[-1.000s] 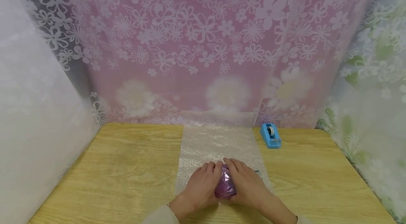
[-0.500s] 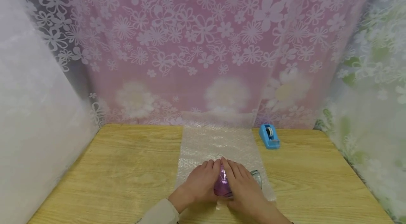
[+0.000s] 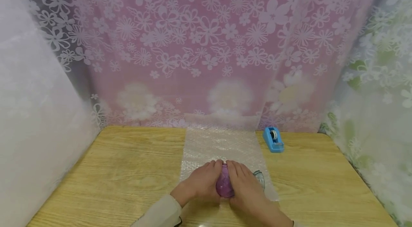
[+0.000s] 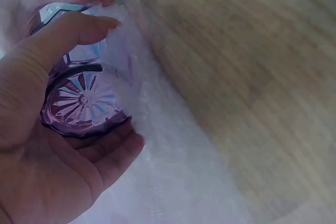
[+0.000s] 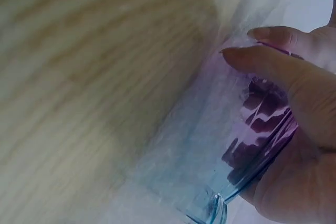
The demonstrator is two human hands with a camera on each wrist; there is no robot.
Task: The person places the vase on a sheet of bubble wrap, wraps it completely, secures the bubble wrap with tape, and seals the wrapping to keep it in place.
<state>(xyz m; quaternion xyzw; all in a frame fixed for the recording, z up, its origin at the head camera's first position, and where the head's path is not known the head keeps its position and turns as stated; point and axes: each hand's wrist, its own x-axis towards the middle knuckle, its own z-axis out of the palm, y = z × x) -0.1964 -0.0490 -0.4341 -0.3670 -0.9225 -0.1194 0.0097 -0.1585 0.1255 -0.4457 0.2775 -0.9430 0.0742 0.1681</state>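
Note:
A faceted glass vase (image 3: 224, 186), purple at the base and teal at its mouth, lies on its side across the near end of a bubble wrap sheet (image 3: 222, 144). My left hand (image 3: 201, 184) grips the base end; in the left wrist view the round ribbed base (image 4: 86, 100) shows between thumb and fingers. Curled over the vase's middle is my right hand (image 3: 248, 187), and the teal mouth (image 5: 215, 208) sticks out beyond it. Both thumbs press the wrap's near edge (image 4: 123, 51) against the glass. The right fingers partly hide the vase in the head view.
A blue tape dispenser (image 3: 273, 140) stands at the back right of the wooden table (image 3: 138, 162). The wrap runs back to the table's far edge, up against the pink floral curtain (image 3: 180, 59). Pale sheets hang at both sides.
The teal mouth has come into view to the right of my right hand. Both hands and the vase have shifted slightly left, and the vase has turned a little.

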